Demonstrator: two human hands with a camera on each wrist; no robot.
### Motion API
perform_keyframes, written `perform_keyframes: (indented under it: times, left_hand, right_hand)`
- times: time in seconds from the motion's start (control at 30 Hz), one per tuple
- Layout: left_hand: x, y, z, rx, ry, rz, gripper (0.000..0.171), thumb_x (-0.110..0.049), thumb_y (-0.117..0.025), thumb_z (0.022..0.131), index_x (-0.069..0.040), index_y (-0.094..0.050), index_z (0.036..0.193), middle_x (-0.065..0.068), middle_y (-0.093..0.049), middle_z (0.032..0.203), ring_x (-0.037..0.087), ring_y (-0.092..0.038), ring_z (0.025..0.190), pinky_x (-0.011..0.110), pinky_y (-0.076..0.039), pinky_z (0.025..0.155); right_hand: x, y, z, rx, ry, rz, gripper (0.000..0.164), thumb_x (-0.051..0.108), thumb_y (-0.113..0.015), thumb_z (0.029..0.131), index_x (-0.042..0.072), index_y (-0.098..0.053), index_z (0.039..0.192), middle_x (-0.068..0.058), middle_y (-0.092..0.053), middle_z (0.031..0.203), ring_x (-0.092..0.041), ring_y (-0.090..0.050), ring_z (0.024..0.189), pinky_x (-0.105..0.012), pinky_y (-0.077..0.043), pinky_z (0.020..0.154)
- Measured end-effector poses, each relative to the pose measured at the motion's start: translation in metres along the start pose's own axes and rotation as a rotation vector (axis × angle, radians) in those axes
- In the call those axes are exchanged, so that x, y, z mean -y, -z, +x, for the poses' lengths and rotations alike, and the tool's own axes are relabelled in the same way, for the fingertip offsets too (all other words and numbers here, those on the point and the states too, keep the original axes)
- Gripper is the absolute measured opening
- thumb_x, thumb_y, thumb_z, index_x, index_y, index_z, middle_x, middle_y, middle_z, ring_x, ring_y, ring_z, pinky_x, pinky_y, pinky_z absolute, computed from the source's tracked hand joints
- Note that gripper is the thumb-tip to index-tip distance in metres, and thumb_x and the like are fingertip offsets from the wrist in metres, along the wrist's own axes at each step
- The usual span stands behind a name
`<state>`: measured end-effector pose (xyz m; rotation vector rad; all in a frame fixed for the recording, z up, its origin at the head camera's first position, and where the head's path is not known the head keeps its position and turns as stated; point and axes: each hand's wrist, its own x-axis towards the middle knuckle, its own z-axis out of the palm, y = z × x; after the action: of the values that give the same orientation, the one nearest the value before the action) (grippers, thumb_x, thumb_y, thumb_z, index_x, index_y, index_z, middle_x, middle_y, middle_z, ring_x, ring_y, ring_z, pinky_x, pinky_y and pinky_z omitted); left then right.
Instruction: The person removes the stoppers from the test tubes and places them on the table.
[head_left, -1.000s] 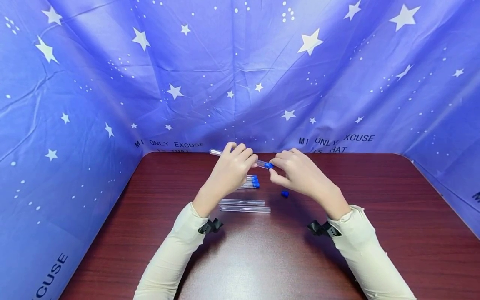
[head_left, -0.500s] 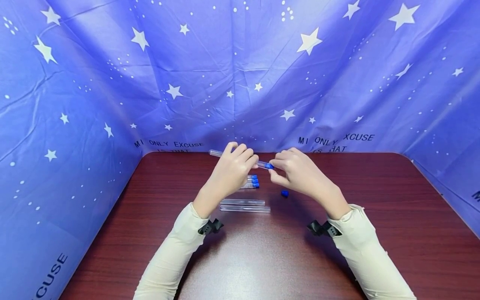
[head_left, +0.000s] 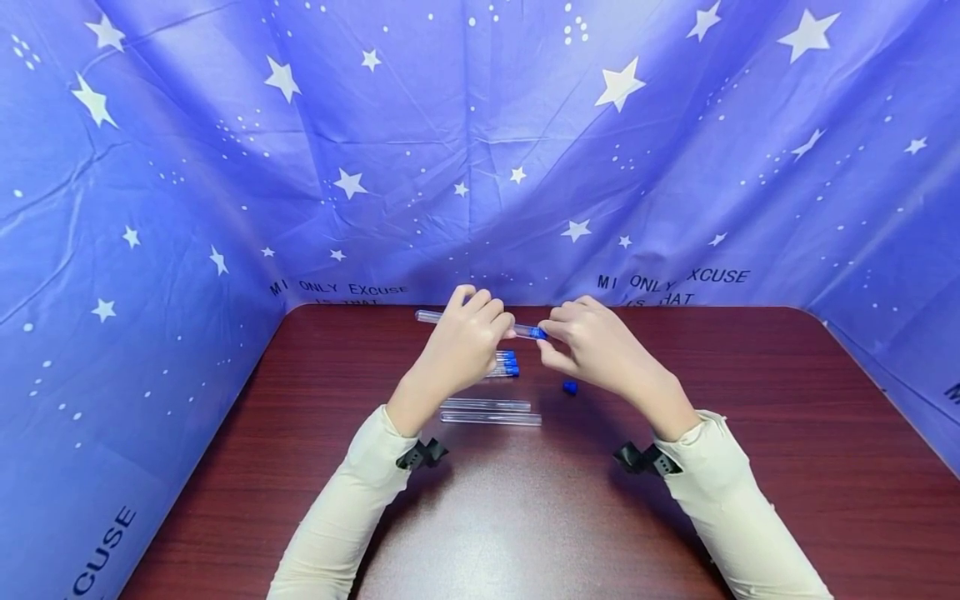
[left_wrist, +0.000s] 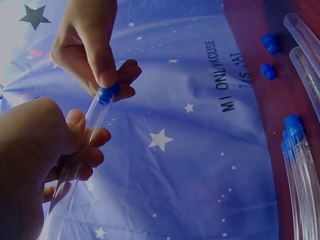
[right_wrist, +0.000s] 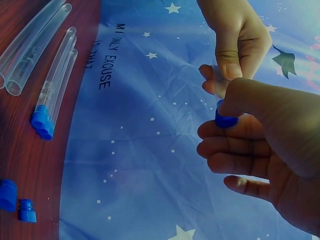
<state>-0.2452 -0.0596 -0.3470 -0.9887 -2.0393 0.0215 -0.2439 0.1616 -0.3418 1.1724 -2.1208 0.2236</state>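
Note:
A clear test tube is held above the far part of the table by my left hand, thumb on one side and fingers on the other. At its mouth sits a blue stopper, its ribbed part showing inside the glass in the left wrist view. My right hand pinches this stopper between thumb and forefinger; the other fingers stay loosely bent. In the right wrist view, the right thumb covers part of the stopper. The left hand hides the tube's middle in the head view.
On the dark red table lie two unstoppered tubes. Several tubes with blue stoppers lie behind them, partly behind the left hand. Two loose blue stoppers rest nearby. A starry blue cloth hangs behind the table.
The tube's far left end has dipped slightly, so it lies more level. Both hands keep nearly the same place, with the right still pinching the stopper.

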Motion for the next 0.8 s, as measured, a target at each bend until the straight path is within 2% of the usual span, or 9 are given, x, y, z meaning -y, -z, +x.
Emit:
perform_keyframes:
  times: [0.67,0.8]
  left_hand:
    - [-0.0034,-0.0009,-0.0001,0.042,0.059,0.002,0.021,-0.013,-0.059,0.095,-0.012,-0.065,0.075,0.000,-0.064,0.074,0.022,-0.055,0.073,0.040,-0.044,0.090]
    - [-0.0032,-0.0009,0.0000,0.043,0.061,0.013,0.021,-0.014,-0.059,0.097,-0.013,-0.068,0.079,0.000,-0.065,0.077,0.021,-0.057,0.076,0.040,-0.045,0.090]
  right_hand:
    - [0.0005,-0.0045,-0.0004,-0.018,0.012,-0.042,0.020,0.012,-0.068,0.081,0.007,-0.056,0.066,-0.003,-0.045,0.061,-0.023,-0.048,0.058,-0.037,-0.045,0.068]
    - [0.0003,-0.0037,-0.0004,0.001,-0.010,-0.045,0.021,0.014,-0.067,0.083,0.007,-0.056,0.066,-0.002,-0.046,0.062,-0.023,-0.048,0.058,-0.038,-0.045,0.068]
